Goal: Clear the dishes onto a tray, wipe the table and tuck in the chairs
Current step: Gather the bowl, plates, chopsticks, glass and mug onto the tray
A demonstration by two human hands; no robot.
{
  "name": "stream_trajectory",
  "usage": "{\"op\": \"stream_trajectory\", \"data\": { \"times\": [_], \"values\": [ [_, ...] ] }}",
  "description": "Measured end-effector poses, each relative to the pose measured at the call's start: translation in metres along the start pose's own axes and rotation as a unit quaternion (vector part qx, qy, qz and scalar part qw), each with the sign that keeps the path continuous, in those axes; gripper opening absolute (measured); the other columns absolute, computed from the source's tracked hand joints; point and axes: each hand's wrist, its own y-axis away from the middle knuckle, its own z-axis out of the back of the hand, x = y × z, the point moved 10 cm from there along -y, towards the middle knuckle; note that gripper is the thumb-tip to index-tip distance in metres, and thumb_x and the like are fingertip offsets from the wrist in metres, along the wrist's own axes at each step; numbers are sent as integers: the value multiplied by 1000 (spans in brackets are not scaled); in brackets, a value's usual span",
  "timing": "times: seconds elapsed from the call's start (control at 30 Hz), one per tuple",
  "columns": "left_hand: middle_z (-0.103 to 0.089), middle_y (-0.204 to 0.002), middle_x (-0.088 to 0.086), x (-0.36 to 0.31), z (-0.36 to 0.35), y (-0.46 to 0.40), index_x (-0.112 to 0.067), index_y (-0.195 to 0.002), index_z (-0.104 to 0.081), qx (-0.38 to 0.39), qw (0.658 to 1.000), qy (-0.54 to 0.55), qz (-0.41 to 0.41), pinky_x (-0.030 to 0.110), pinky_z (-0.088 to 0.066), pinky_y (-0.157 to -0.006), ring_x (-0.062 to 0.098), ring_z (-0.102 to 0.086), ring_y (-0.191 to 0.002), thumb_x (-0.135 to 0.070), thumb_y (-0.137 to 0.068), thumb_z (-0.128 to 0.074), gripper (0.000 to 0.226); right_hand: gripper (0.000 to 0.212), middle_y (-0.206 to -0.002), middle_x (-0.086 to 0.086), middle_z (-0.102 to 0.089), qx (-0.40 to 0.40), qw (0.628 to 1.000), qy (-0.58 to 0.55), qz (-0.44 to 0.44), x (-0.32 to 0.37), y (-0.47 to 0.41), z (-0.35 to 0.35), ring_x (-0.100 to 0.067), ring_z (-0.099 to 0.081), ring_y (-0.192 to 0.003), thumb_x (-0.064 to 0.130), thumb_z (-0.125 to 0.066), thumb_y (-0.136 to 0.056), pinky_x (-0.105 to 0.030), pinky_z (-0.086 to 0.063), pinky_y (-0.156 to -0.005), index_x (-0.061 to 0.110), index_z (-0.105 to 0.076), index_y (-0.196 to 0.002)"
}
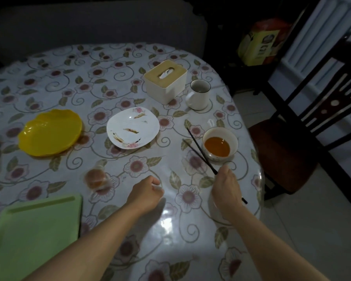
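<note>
My right hand (226, 189) grips a pair of black chopsticks (199, 150) whose tips point up and left, beside a white bowl (231, 136) of orange liquid. My left hand (147, 192) hovers over the table with its fingers curled and holds nothing. A dirty white plate (133, 127) lies at the table's middle, a yellow dish (50, 132) to its left. A white mug (199, 95) stands behind the bowl. A green tray (32, 236) sits at the near left corner. The table (109, 82) has a floral cover.
A cream tissue box (165, 81) stands next to the mug. A small wrapped orange item (95, 180) lies near the tray. A dark wooden chair (304, 126) with a red seat stands pulled out at the right. Yellow and red packages (259, 45) sit behind on the floor.
</note>
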Motion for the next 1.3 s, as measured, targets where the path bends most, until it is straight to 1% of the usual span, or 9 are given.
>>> {"op": "stream_trajectory", "data": {
  "times": [0.13,0.23,0.33,0.43,0.67,0.77,1.0,1.13,1.3],
  "values": [
    [-61,-112,1,-37,-9,-9,-22,-118,-52,19,1000,5,-15,27,-42,-82,18,-56,-95,-29,-86,-59,33,36,-100,-19,-61,-34,999,-31,-4,-5,-9,37,-36,-59,-87,0,-33,-94,-39,-41,-68,5,-32,-129],
    [-61,-110,4,-69,-18,-22,-19,-128,-44,25,999,22,-24,33,-48,-87,21,-59,-98,-26,-85,-60,45,26,-105,-16,-62,-58,997,-34,-35,-18,-24,59,-34,-60,-91,6,-42,-95,-38,-42,-68,7,-40,-121],
    [-53,-131,8,-115,-34,-45,-17,-138,-34,17,998,8,-60,35,-44,-95,26,-53,-117,-32,-84,-64,63,19,-107,-14,-61,-63,993,-48,-91,-41,-50,69,-26,-53,-84,15,-43,-97,-37,-40,-70,8,-47,-115],
    [-40,-145,10,-151,-48,-66,-14,-145,-24,-9,997,-17,-78,37,-38,-101,27,-42,-130,-32,-84,-63,74,21,-108,-14,-61,-56,992,-37,-109,-58,-76,68,-29,-56,-92,16,-42,-96,-35,-40,-72,7,-54,-111],
    [-55,-129,13,-169,-73,-104,-13,-135,-40,-41,999,8,-13,37,-47,-91,31,-54,-114,-21,-92,-51,45,22,-105,-13,-62,-26,994,-59,-91,-71,-105,53,-25,-58,-87,14,-44,-96,-35,-48,-72,5,-59,-109],
    [-57,-126,13,-168,-72,-108,-14,-132,-45,-64,998,18,-5,38,-49,-90,31,-55,-112,-11,-90,-49,42,21,-104,-14,-62,-19,993,-58,-96,-77,-105,52,-29,-59,-89,14,-45,-96,-39,-51,-75,4,-59,-107],
    [-61,-113,11,-166,-51,-89,-13,-118,-56,-97,995,36,-7,38,-53,-81,30,-59,-99,-8,-85,-54,33,21,-110,-16,-61,9,997,-39,-69,-71,-100,57,-32,-58,-98,11,-41,-96,-36,-44,-76,4,-54,-112],
    [-62,-102,7,-145,-19,-67,-14,-112,-56,-115,993,27,1,30,-49,-61,20,-55,-77,-9,-85,-55,28,27,-109,-22,-59,26,998,-38,-41,-41,-87,56,-33,-56,-92,2,-40,-91,-34,-43,-70,1,-50,-116],
    [-63,-110,10,-106,21,-35,-16,-119,-53,-129,989,72,34,39,-60,-64,30,-67,-85,-8,-89,-55,32,38,-116,-25,-57,48,995,-81,-31,2,-60,45,-38,-56,-102,-3,-38,-89,-35,-42,-75,1,-43,-127]
  ]
}}
